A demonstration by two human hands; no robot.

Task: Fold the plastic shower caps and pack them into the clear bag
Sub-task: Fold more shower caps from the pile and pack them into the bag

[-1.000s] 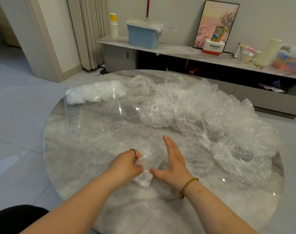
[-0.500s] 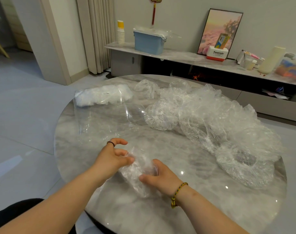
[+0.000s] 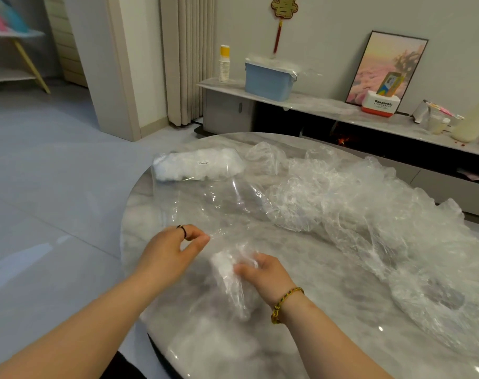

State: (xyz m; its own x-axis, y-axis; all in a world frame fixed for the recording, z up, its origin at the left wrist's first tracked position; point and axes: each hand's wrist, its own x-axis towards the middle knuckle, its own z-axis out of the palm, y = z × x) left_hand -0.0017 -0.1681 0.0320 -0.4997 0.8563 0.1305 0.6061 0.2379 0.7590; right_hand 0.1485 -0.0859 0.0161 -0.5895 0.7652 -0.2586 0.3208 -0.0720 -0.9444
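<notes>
On the round marble table (image 3: 323,343) the right hand (image 3: 264,272) grips a folded shower cap (image 3: 227,274), with fingers and thumb curled round its upper part. The cap is a narrow white bundle near the table's 7 o'clock edge (I count 6 o'clock as the side nearest to the person). Its long axis runs from about 11 o'clock to 5 o'clock, and the thicker end points away, toward 11. The left hand (image 3: 172,250) is just beside the cap, at its 10 o'clock, with thumb and forefinger pinched together on the near edge of the clear bag (image 3: 205,203). This bag lies flat with its long axis from 12 to 6 o'clock. The packed caps (image 3: 197,165) fill its far end. A pile of loose caps (image 3: 369,214) stretches from 12 to 4 o'clock on the table, well apart from both hands.
</notes>
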